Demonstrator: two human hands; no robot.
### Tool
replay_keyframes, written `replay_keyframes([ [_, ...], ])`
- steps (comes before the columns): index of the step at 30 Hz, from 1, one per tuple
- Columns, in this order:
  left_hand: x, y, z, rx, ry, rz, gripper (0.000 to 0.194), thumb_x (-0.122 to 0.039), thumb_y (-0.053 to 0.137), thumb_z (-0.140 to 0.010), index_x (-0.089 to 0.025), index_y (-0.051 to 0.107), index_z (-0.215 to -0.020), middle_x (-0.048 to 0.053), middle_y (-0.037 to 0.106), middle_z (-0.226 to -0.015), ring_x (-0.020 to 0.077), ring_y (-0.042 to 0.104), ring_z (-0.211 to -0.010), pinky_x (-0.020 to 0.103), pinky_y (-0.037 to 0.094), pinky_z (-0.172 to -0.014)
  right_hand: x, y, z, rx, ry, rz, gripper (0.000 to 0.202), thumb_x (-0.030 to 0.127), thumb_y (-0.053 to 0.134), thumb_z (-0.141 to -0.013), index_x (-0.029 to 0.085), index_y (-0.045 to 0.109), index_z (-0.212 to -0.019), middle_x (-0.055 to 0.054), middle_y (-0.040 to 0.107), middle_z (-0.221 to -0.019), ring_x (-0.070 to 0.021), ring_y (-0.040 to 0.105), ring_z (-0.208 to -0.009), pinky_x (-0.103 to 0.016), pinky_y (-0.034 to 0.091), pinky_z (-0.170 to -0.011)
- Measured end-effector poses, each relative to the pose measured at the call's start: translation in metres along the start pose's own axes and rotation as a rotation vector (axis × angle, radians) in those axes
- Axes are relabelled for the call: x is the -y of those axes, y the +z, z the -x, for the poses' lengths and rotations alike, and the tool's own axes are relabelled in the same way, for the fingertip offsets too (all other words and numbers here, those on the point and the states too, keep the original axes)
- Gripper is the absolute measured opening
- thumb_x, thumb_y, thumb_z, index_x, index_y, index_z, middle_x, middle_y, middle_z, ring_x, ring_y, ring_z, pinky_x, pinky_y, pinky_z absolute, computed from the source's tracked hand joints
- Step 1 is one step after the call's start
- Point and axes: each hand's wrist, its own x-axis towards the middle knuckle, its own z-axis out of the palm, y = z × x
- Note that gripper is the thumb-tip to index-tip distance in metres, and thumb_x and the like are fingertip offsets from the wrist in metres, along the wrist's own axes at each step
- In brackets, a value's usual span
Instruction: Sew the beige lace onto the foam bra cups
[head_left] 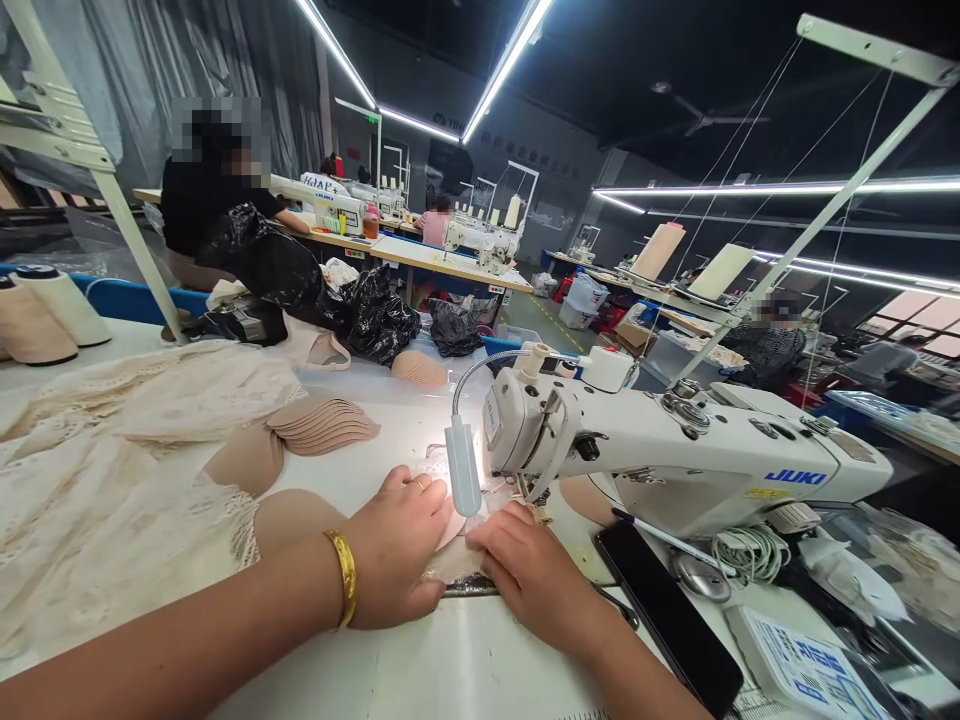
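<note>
My left hand [401,545], a gold bracelet at its wrist, lies over a pale pink fabric piece [451,532] with its fingers stretched forward and its thumb apart. Close by, my right hand [529,560] has curled fingers pinching the edge of that piece, beside the needle area of a white sewing machine [690,455]. A small grey lamp [463,470] on a bent neck hangs in front and hides part of the fabric. Beige moulded cups [322,425] lie fanned out beyond my left hand. Cream lace fabric [135,470] is heaped on the left.
Right of my right arm lie a black phone [667,615], a white box [806,665] and a coil of pale cord [750,552]. Thread cones [60,310] stand at the far left. Black plastic bags [379,320] sit beyond the table. A co-worker [217,200] sits at another machine.
</note>
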Motion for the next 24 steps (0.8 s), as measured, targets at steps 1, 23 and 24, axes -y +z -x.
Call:
replay_keyframes([
  [1, -0.002, 0.000, 0.002, -0.004, 0.006, 0.011, 0.032, -0.047, 0.073, -0.076, -0.018, 0.064, -0.086, 0.011, 0.062, -0.088, 0.0304, 0.055, -0.084, 0.053, 0.039, -0.091, -0.003, 0.002, 0.000, -0.007, 0.003, 0.036, 0.021, 0.009, 0.051, -0.101, 0.024, 0.063, -0.108, -0.004, 0.070, -0.095, -0.0232, 0.061, -0.090, -0.038, 0.053, -0.086],
  [23, 0.023, 0.013, -0.013, -0.135, 0.309, 0.122, 0.034, 0.007, 0.060, -0.065, -0.023, 0.062, -0.082, -0.005, 0.070, -0.085, 0.0201, 0.064, -0.078, 0.045, 0.030, -0.094, -0.018, -0.013, 0.002, -0.063, 0.077, -0.231, 0.026, 0.025, 0.056, -0.106, 0.030, 0.078, -0.119, -0.004, 0.079, -0.122, -0.0265, 0.070, -0.115, -0.047, 0.056, -0.103],
  [24, 0.024, 0.012, -0.014, -0.162, 0.313, 0.113, 0.033, 0.006, 0.061, -0.067, -0.023, 0.063, -0.082, -0.005, 0.070, -0.085, 0.0192, 0.063, -0.077, 0.044, 0.032, -0.095, -0.019, -0.008, 0.003, -0.056, 0.064, -0.147, 0.027, 0.022, 0.058, -0.104, 0.029, 0.076, -0.123, -0.005, 0.078, -0.126, -0.0280, 0.069, -0.116, -0.050, 0.055, -0.104],
])
